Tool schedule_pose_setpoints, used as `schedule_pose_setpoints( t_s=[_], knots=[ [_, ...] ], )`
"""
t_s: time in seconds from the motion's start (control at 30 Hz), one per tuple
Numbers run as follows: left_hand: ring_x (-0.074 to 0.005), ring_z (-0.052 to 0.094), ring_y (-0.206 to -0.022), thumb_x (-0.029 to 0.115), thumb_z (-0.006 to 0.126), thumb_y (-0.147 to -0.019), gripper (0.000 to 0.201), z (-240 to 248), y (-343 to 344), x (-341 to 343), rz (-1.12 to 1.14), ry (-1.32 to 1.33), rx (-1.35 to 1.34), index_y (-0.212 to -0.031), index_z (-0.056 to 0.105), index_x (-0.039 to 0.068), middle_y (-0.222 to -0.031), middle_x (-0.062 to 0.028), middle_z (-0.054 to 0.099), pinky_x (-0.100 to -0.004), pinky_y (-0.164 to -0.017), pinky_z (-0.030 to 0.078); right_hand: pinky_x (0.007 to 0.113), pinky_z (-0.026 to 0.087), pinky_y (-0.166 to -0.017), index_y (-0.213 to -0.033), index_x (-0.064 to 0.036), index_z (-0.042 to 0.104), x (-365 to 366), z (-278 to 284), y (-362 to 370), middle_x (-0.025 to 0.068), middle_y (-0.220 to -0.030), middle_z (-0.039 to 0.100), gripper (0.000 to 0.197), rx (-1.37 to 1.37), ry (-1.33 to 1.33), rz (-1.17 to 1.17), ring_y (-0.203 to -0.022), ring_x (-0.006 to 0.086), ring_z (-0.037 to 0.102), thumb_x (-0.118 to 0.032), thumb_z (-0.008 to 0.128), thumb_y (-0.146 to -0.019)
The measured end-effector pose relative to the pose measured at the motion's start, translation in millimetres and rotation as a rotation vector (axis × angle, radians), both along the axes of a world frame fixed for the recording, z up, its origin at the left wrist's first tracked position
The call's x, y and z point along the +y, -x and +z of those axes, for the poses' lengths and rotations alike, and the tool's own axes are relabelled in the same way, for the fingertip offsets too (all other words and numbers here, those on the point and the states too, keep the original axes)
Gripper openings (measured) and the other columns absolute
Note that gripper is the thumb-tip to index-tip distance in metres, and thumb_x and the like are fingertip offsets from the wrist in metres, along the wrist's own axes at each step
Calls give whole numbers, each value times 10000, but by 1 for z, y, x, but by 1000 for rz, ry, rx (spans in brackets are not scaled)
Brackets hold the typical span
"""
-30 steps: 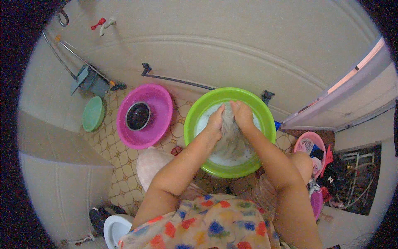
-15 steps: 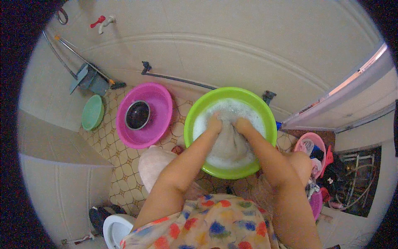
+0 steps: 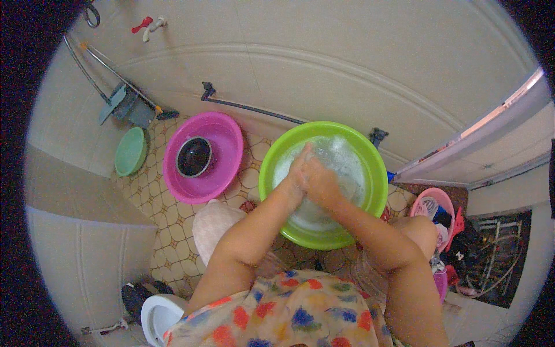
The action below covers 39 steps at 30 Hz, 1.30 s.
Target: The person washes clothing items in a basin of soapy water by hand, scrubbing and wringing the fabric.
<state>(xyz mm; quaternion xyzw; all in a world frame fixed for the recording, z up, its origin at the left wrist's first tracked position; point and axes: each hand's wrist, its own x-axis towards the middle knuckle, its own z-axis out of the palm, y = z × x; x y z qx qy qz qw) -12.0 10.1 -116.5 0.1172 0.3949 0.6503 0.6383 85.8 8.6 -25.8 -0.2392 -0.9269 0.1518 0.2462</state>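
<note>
- I have both bare hands inside the bright lime-green round plastic basin [image 3: 377, 180], which sits on the beige patterned tile floor [image 3: 173, 231] between the knees.
- My left hand [image 3: 296, 169] and right hand [image 3: 318, 178] are pressed together over the left part of the basin, the right one partly covering the left, fingers pointing toward the wall.
- I cannot tell from my view whether anything is pinched between the palms.
- Soapy water with white foam [image 3: 350, 155] fills the basin around the fingers.
- Just right of my hands, a dull grey-beige patch [image 3: 348, 188] that looks like soaked cloth lies in the water; its outline is unclear.
- To my left, near the basin but apart from it, I have a magenta-pink round plastic basin [image 3: 226, 159] with a dark round bowl with a pale rim [image 3: 194, 157] inside it, left of centre.
- Farther left, a mint-green plastic bowl [image 3: 130, 151] stands tilted beside a grey-blue dustpan [image 3: 130, 107].
- On my right, a pale pink plastic tub [image 3: 417, 199] holds mixed clothes [image 3: 442, 218].
- A red-handled tap [image 3: 151, 28] juts from the wall at upper left.
</note>
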Motion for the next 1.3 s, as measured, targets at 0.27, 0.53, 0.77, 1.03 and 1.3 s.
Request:
schedule_pose_setpoints(
  t_s=[0.27, 0.53, 0.77, 1.03, 1.3],
  knots=[
    [-241, 510, -901, 394, 368, -848, 368, 56, -27, -9, 96, 62, -246, -980, 506, 79, -962, -84, 550, -382, -798, 401, 430, 420, -601, -777, 13, 558, 32, -9, -6, 204, -719, 543, 285, 155, 82, -247, -652, 369, 527, -258, 470, -778],
    [-264, 538, -838, 288, 424, -816, 275, 74, -39, -17, 126, 75, -331, -961, 523, 76, -887, -91, 577, -375, -786, 415, 437, 421, -638, -818, -37, 564, 33, 1, -7, 179, -772, 558, 272, -82, 190, -227, -697, 346, 537, -263, 414, -802],
    [-256, 537, -833, 343, 399, -837, 331, 11, 2, -9, -193, -216, -504, -965, 524, 64, -910, -100, 569, -385, -769, 420, 431, 417, -641, -789, -35, 561, 5, 1, -2, 177, -778, 557, 259, 143, 92, -151, -701, 350, 532, -256, 428, -803],
    [-253, 534, -882, 353, 396, -844, 356, 77, -35, -14, 54, 150, -328, -1028, 506, 70, -980, -94, 560, -393, -798, 413, 418, 399, -633, -703, -3, 540, 54, -13, -12, 198, -719, 545, 270, 137, 239, -341, -691, 359, 516, -257, 491, -779],
    [-226, 512, -941, 250, 455, -834, 280, 89, -2, -25, -1, -24, -112, -1043, 505, 72, -1024, -74, 543, -384, -835, 402, 397, 419, -689, -846, -24, 517, 60, 8, -27, 177, -820, 542, 272, 164, 193, -253, -744, 323, 526, -287, 460, -808]
  ],
)
